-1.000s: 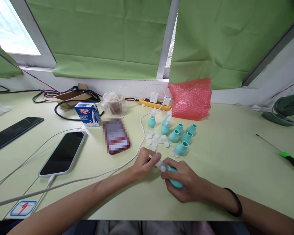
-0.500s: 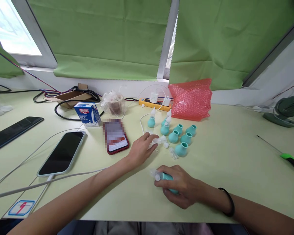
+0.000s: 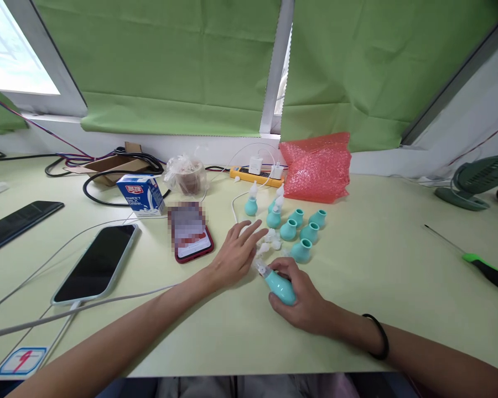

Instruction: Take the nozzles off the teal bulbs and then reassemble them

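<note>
Just left of the held teal bulb point(image 3: 280, 287), your left hand point(image 3: 235, 257) was palm down, its fingers loosely spread past the bulb's clear tip point(image 3: 262, 268) toward small white pieces point(image 3: 270, 239) beyond it; whether they touched any, you could not tell. The bulb's long axis slanted from that tip, at its far left, down to the round end at its near right, so the tip pointed toward your left hand. Your right hand point(image 3: 306, 304) was the nearer one, wrapped round the bulb, thumb along its near side and fingers on its far side. The tip looked see-through, the pieces pale and rounded, the bulb smooth, glossy and rubbery. Beyond the bulb and slightly right stood open bulbs point(image 3: 302, 251), squat, with short flared necks; farther beyond it sat a crinkled red bubble-wrap bag point(image 3: 317, 166). Well to its right lay a slim screwdriver point(image 3: 477, 262).
</note>
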The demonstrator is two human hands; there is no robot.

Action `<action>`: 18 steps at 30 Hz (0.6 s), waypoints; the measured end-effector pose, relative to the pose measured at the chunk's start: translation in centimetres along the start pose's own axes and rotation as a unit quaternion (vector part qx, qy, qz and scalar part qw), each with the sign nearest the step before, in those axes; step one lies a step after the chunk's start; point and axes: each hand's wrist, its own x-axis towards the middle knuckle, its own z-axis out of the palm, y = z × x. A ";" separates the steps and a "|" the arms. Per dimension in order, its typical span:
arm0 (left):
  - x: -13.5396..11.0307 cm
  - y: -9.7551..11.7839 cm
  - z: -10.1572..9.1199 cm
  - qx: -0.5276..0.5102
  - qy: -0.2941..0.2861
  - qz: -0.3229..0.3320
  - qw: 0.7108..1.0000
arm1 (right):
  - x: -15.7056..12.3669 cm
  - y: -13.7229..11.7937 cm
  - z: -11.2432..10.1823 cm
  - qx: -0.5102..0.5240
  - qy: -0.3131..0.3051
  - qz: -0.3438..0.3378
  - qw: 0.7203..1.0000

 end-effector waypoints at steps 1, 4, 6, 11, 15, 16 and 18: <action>0.0 0.0 -0.1 -0.031 0.040 0.007 0.999 | 0.0 0.0 0.1 0.014 0.006 0.014 1.000; -0.3 0.2 -0.4 -0.093 0.117 0.049 0.988 | 0.2 0.2 0.4 0.069 0.022 0.029 0.997; -0.4 0.6 -0.5 -0.086 0.111 0.098 0.985 | 0.3 0.3 0.5 0.118 0.034 0.038 0.992; -0.4 1.1 -0.3 -0.004 0.058 0.182 0.982 | 0.5 0.0 0.3 0.234 0.045 0.083 0.968; -0.3 1.0 -0.1 0.021 0.083 0.182 0.979 | 0.7 -0.3 0.1 0.254 0.054 0.107 0.960; -0.2 0.9 0.0 0.030 0.096 0.182 0.978 | 0.7 -0.2 0.1 0.249 0.055 0.112 0.960; -0.2 0.9 0.1 0.050 0.121 0.185 0.974 | 0.7 -0.1 0.2 0.235 0.060 0.118 0.963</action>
